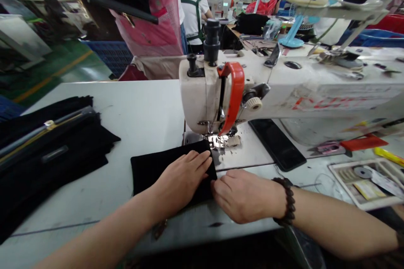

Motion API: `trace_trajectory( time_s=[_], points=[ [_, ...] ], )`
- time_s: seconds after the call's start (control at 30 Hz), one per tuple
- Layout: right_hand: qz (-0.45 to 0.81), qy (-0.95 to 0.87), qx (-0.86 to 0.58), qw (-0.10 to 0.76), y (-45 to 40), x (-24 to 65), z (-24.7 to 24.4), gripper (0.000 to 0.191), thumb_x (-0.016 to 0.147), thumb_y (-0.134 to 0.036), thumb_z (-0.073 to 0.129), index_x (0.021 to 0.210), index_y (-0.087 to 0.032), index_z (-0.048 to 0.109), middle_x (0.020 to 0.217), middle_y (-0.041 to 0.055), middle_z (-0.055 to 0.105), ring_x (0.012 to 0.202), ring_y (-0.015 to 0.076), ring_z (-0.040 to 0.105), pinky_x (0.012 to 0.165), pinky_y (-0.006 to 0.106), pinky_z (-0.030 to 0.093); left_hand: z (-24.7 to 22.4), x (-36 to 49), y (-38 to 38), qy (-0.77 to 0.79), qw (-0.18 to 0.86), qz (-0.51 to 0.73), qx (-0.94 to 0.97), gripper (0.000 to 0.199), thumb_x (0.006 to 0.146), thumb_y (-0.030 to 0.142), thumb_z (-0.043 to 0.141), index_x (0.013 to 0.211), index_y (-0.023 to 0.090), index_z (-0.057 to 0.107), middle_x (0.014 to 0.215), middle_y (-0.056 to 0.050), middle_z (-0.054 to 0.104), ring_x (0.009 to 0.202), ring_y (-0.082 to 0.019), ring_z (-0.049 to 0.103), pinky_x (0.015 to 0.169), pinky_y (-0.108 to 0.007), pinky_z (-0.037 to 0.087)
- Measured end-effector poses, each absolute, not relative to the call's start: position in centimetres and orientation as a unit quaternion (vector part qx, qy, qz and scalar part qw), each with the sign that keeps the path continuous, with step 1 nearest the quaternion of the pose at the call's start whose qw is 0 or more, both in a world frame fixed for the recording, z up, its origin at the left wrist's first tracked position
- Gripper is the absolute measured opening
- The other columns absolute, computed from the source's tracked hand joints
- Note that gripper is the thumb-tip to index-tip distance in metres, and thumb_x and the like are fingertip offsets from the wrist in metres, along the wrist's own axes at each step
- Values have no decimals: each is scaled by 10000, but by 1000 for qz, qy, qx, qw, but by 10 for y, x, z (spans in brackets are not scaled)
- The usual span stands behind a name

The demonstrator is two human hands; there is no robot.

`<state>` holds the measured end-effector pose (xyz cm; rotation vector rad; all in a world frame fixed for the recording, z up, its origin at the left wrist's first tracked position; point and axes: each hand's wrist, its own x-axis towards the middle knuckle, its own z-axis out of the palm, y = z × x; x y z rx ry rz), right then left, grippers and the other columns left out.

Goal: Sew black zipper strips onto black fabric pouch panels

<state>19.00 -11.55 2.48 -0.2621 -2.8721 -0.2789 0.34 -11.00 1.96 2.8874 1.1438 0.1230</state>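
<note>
A black fabric piece (pixel 148 168) lies on the table, its upper right corner close to the presser foot (pixel 216 141) of a white sewing machine (pixel 202 92). My left hand (pixel 186 172) rests flat on the fabric, fingers stretched toward its right edge. At that same edge my right hand (pixel 243 195) has its fingers curled and pinched on the cloth; a dark beaded bracelet (pixel 285 201) is round the wrist. Under my left forearm a small metal zipper pull (pixel 160 229) shows, slightly blurred. The fabric's lower part is hidden by my hands.
Black zippered pieces (pixel 57 151) are stacked at the left. Right of the needle area lie a black phone (pixel 277 145), pink-handled snips (pixel 330 148) and a white tray (pixel 350 193) with a bobbin. Across the table stands a person in pink (pixel 154 29) with dark material.
</note>
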Motion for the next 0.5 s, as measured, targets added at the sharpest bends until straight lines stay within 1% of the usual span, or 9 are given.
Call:
trace_trajectory(
  time_s=[0.13,0.27,0.37,0.5],
  points=[
    [-66,-988,-84,112,-118,186,21,220,792,-112,368,655,-135,538,606,48,507,480,154,422,427,293,213,14,-3,-109,349,-10,42,936,326,878,202,431,1184,119,504,1261,-78,511,1125,-235,466,907,-371,426],
    [-44,-989,-98,102,-118,184,18,233,798,-110,358,653,-139,537,612,47,504,491,154,420,430,293,218,14,-6,-107,339,-2,27,940,347,856,169,446,1198,143,498,1272,-68,503,1120,-235,475,910,-375,417],
    [-28,-989,-110,95,-117,184,17,227,798,-107,366,659,-141,542,630,50,513,516,157,431,440,294,240,15,-6,-106,339,6,14,941,385,829,140,474,1213,138,484,1286,-76,489,1130,-250,466,906,-384,420],
    [-20,-986,-149,75,-113,183,16,194,801,-101,379,731,-128,558,686,66,545,579,163,465,465,290,284,13,-6,-100,346,14,12,938,375,847,152,461,1220,128,479,1299,-85,473,1145,-257,453,923,-396,412]
  ],
)
